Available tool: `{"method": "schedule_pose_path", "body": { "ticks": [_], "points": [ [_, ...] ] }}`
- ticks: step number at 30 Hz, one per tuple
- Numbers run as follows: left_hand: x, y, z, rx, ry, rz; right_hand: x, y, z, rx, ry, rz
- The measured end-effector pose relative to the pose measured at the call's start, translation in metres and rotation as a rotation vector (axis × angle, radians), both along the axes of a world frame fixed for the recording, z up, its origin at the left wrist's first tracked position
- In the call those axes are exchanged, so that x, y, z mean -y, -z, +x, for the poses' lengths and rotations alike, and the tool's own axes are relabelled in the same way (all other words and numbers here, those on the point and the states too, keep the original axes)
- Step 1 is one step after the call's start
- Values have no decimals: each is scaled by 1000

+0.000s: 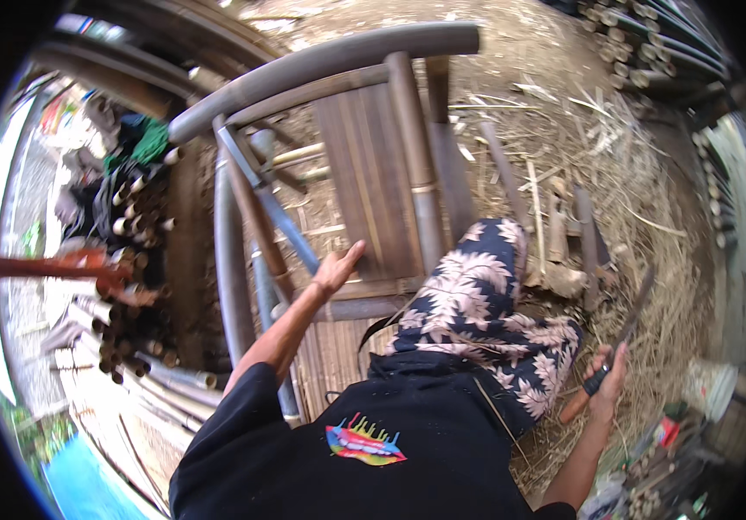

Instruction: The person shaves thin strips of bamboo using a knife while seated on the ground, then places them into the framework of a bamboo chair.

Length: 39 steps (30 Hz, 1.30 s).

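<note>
A bamboo chair (pixel 425 221) stands in front of me, with a curved top rail and a backrest panel of dark slats (pixel 364 165). My left hand (pixel 338 270) is closed at the lower end of a grey-blue bamboo strip (pixel 286 227), which slants up to the left across the frame. The thumb lies over the edge of the dark panel, while the other fingers are mostly hidden. Off to the right, away from the chair, my right hand (pixel 607 381) grips a long knife by its wooden handle (pixel 574 406). Its dark blade (pixel 635 310) points up and away.
Stacked bamboo poles (pixel 130 225) lie at the left, and another stack (pixel 642 43) at the far right. Shavings (pixel 650 208) cover the ground on the right, around some upright bamboo pieces (pixel 557 221). A pale bucket (pixel 709 388) stands near the right edge.
</note>
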State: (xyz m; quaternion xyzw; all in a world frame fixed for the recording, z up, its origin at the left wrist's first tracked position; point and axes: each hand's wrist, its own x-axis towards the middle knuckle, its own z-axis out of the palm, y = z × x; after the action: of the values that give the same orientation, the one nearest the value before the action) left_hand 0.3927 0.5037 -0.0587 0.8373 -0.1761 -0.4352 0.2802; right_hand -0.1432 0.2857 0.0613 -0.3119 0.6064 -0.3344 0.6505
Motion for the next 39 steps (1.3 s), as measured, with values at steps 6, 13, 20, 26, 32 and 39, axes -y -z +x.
{"method": "schedule_pose_path", "body": {
  "ticks": [6,13,20,26,32,39],
  "points": [
    [162,-129,-74,299,837,-13,23,-4,-71,-154,162,-105],
    [405,0,-231,-555,367,-227,-30,104,-175,-179,469,382],
    [497,232,-301,147,476,253,-94,175,-161,-649,180,484],
    [505,368,-294,165,476,301,-73,182,-133,-662,139,373],
    [499,360,-286,-195,-6,-85,0,222,-118,-292,145,241],
    [480,200,-377,-213,305,-501,92,305,-83,-654,-137,-77]
  ]
}}
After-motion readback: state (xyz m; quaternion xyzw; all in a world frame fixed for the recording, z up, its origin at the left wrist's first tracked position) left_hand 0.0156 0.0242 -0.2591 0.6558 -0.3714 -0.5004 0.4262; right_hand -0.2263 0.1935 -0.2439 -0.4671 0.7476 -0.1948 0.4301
